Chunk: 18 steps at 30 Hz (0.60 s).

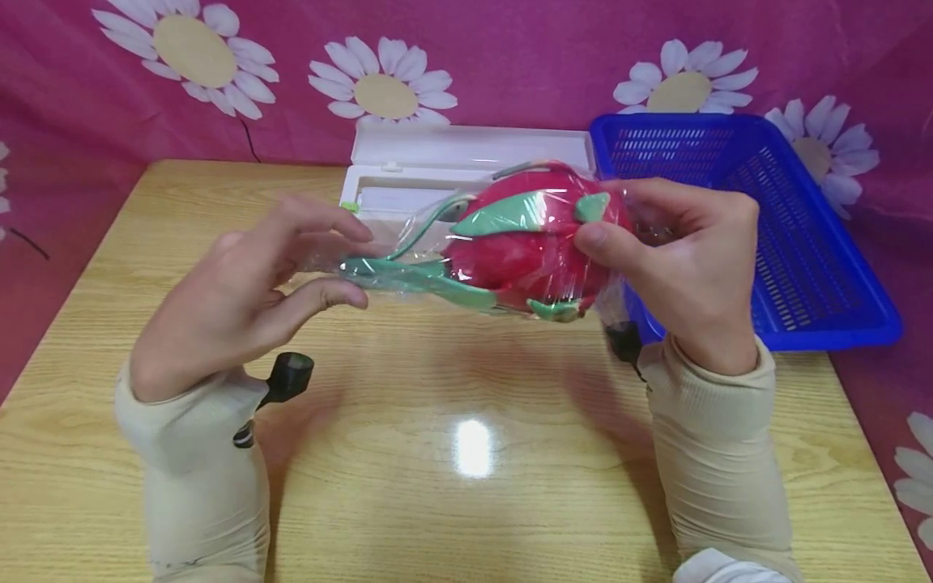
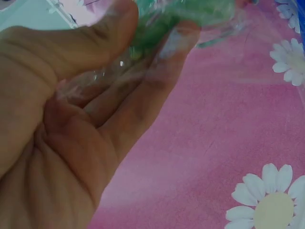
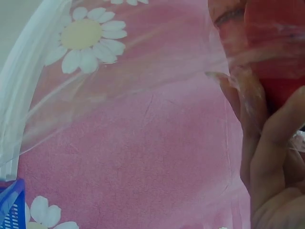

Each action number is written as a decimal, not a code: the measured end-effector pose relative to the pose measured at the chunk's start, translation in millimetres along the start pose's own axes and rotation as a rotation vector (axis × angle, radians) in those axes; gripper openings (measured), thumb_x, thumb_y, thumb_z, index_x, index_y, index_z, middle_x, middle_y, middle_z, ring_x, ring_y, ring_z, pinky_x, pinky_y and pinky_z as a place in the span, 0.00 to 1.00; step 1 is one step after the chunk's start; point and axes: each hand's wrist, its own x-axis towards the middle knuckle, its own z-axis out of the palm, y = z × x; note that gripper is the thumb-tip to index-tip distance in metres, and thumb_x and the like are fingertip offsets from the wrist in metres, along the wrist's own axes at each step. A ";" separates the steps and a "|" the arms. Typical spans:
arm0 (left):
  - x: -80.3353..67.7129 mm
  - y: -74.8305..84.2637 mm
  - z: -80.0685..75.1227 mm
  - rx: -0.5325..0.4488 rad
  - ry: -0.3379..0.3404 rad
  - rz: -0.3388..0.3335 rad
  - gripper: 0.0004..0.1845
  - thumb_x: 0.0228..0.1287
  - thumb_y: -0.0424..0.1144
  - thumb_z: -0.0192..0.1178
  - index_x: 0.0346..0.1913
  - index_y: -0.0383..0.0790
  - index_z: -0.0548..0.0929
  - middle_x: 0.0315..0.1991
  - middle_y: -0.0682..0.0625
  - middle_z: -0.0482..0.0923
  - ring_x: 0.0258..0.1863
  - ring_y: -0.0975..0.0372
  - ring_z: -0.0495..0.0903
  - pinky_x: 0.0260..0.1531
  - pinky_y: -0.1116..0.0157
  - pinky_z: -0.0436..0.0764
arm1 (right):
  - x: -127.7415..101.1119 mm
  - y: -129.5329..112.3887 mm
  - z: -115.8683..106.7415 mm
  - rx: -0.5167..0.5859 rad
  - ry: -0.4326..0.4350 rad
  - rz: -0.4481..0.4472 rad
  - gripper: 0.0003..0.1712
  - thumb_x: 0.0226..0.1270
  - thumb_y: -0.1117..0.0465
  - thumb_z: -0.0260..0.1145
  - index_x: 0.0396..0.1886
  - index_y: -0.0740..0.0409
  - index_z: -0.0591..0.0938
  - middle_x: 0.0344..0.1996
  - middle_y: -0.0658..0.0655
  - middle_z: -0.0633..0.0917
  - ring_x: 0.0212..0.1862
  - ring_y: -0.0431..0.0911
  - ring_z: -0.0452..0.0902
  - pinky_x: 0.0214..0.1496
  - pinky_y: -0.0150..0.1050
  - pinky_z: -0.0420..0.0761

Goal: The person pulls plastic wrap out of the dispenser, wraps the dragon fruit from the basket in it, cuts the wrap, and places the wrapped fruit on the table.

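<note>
A red dragon fruit (image 1: pixel 528 263) with green scales is wrapped in clear plastic and held up over the table, lying sideways between both hands. My right hand (image 1: pixel 700 263) grips its rounded right end, thumb in front and fingers behind. My left hand (image 1: pixel 233 304) holds the narrow left end, where long green tips gather in the plastic between thumb and fingers. Close up in the left wrist view, crinkled film (image 2: pixel 138 67) runs between the thumb and fingers. The red skin (image 3: pixel 276 38) shows above the right fingers in the right wrist view.
Behind the fruit, a white box (image 1: pixel 474 146) stands with its lid raised. A blue slotted basket (image 1: pixel 831 332) sits at the right of the wooden table (image 1: pixel 408 502). Pink cloth with daisies (image 1: pixel 510 65) hangs along the back and sides.
</note>
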 end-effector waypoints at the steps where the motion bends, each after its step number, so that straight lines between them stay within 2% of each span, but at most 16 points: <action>1: -1.2 -1.2 -1.4 -0.009 -0.015 -0.007 0.29 0.57 0.24 0.72 0.60 0.28 0.73 0.56 0.48 0.87 0.52 0.69 0.88 0.33 0.79 0.75 | 0.3 -0.9 -0.2 -0.036 -0.011 0.022 0.20 0.47 0.57 0.87 0.38 0.65 0.92 0.31 0.47 0.94 0.29 0.38 0.90 0.31 0.27 0.86; 4: -2.1 -4.6 -3.3 -0.028 -0.035 -0.013 0.24 0.57 0.26 0.73 0.57 0.32 0.78 0.51 0.51 0.87 0.44 0.73 0.86 0.30 0.77 0.73 | 1.0 -3.3 -0.8 -0.131 -0.028 0.077 0.15 0.50 0.59 0.84 0.37 0.60 0.93 0.29 0.42 0.93 0.27 0.37 0.89 0.29 0.26 0.84; 7: -0.1 -6.2 -3.1 -0.052 -0.033 -0.004 0.23 0.56 0.26 0.73 0.56 0.34 0.82 0.46 0.51 0.88 0.34 0.74 0.81 0.26 0.76 0.70 | 1.7 -3.8 -2.1 -0.183 -0.035 0.097 0.11 0.52 0.59 0.81 0.36 0.57 0.94 0.27 0.40 0.92 0.24 0.35 0.86 0.25 0.25 0.81; 9: 1.5 -7.0 -2.6 -0.057 -0.020 -0.011 0.23 0.55 0.24 0.73 0.56 0.35 0.83 0.42 0.53 0.88 0.28 0.75 0.75 0.23 0.76 0.67 | 2.6 -3.1 -2.6 -0.194 -0.032 0.093 0.10 0.53 0.58 0.81 0.34 0.56 0.94 0.23 0.40 0.91 0.21 0.34 0.81 0.21 0.24 0.74; 12: 3.0 -8.2 -0.5 -0.050 0.017 -0.016 0.23 0.55 0.23 0.73 0.55 0.34 0.84 0.36 0.54 0.88 0.21 0.75 0.69 0.20 0.76 0.65 | 4.0 -2.0 -3.0 -0.211 -0.028 0.100 0.06 0.54 0.57 0.80 0.30 0.52 0.94 0.17 0.41 0.88 0.17 0.35 0.73 0.16 0.29 0.64; 15: 3.7 -8.4 1.7 -0.056 0.046 -0.022 0.23 0.54 0.23 0.74 0.55 0.33 0.85 0.34 0.54 0.87 0.20 0.75 0.66 0.18 0.75 0.62 | 5.7 -1.5 -3.4 -0.250 -0.038 0.125 0.06 0.56 0.54 0.78 0.28 0.51 0.94 0.13 0.41 0.85 0.16 0.35 0.71 0.15 0.31 0.62; 17: 4.3 -7.3 3.2 -0.075 0.052 -0.018 0.27 0.48 0.25 0.78 0.55 0.33 0.85 0.36 0.51 0.89 0.23 0.75 0.72 0.19 0.76 0.62 | 6.2 -0.8 -4.3 -0.269 -0.053 0.136 0.10 0.58 0.51 0.77 0.27 0.52 0.94 0.14 0.42 0.86 0.17 0.37 0.72 0.15 0.31 0.64; 18: 4.9 -6.3 4.1 -0.079 0.055 -0.017 0.30 0.45 0.26 0.80 0.56 0.33 0.85 0.38 0.50 0.90 0.26 0.75 0.76 0.22 0.78 0.67 | 6.5 -0.3 -4.8 -0.280 -0.059 0.137 0.13 0.59 0.47 0.77 0.26 0.52 0.93 0.14 0.42 0.85 0.18 0.37 0.72 0.16 0.31 0.63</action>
